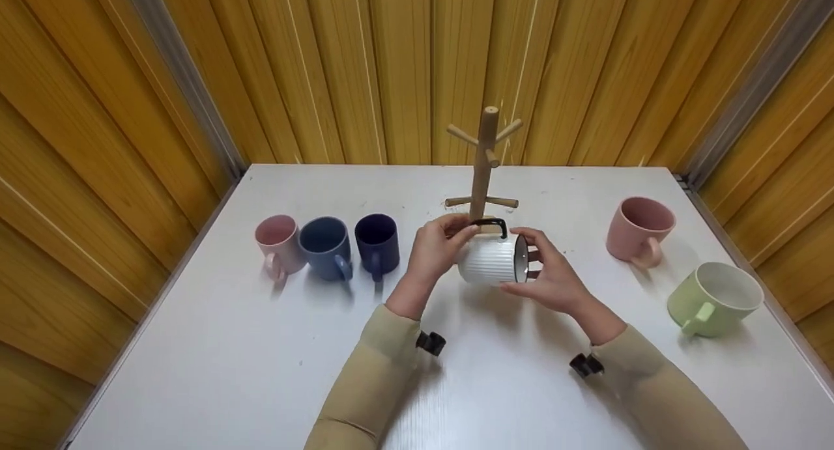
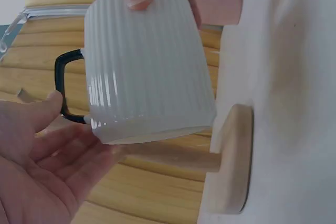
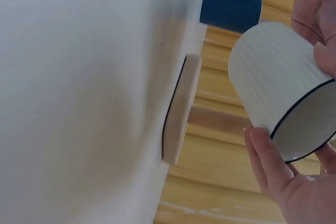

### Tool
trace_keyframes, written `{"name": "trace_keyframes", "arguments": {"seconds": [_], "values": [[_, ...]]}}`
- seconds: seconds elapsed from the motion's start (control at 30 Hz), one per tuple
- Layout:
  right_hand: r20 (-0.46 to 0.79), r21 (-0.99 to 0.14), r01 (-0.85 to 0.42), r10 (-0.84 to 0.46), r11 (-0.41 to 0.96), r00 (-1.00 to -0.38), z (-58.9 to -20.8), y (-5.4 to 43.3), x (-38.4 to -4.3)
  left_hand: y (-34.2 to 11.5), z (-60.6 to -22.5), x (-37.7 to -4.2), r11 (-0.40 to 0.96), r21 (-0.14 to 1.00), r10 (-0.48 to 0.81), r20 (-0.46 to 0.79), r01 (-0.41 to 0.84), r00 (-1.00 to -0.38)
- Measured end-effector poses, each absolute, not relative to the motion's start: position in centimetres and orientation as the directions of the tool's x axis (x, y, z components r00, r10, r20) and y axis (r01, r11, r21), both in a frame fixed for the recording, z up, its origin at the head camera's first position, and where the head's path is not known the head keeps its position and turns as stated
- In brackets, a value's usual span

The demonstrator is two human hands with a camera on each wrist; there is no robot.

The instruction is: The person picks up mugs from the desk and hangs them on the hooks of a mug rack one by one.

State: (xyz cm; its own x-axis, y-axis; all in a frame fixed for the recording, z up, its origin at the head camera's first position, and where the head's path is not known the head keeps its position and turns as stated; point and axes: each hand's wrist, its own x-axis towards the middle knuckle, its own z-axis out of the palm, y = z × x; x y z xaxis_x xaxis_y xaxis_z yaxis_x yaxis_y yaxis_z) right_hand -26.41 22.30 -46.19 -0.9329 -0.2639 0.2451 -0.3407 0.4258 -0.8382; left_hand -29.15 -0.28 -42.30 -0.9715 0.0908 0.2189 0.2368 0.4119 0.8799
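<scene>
A white ribbed mug (image 1: 490, 261) with a black rim and black handle (image 2: 60, 85) is held on its side above the table, handle upward, mouth to the right. My right hand (image 1: 550, 277) grips it at the rim end, thumb on the near side and fingers on the far side. At the base end, my left hand (image 1: 433, 251) holds the mug, its thumb at the handle; the fingertips are hidden behind the mug in the left wrist view. Just behind stands a wooden mug tree (image 1: 481, 176) with several bare pegs, its base (image 2: 233, 161) close to the mug.
To the left stand a pink mug (image 1: 280, 245), a blue mug (image 1: 326, 249) and a dark purple mug (image 1: 378, 245) in a row. A larger pink mug (image 1: 638, 232) and a light green mug (image 1: 713, 300) are at the right. Wood-patterned panels (image 1: 391, 72) enclose the white table (image 1: 228, 359).
</scene>
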Motion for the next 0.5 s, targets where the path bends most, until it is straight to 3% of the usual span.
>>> {"name": "trace_keyframes", "arguments": {"seconds": [0.23,0.5], "values": [[0.196,-0.866,-0.264,-0.197,0.424,-0.961,-45.4,18.2,-27.8,-3.2,-42.3,-29.3,0.520,0.854,0.021,0.024,0.031,-1.000],[0.111,-0.884,-0.156,-0.127,0.441,-0.986,-45.6,15.7,-29.7,-4.5,-44.4,-31.0,0.460,0.888,-0.079,0.053,0.011,-0.995]]}}
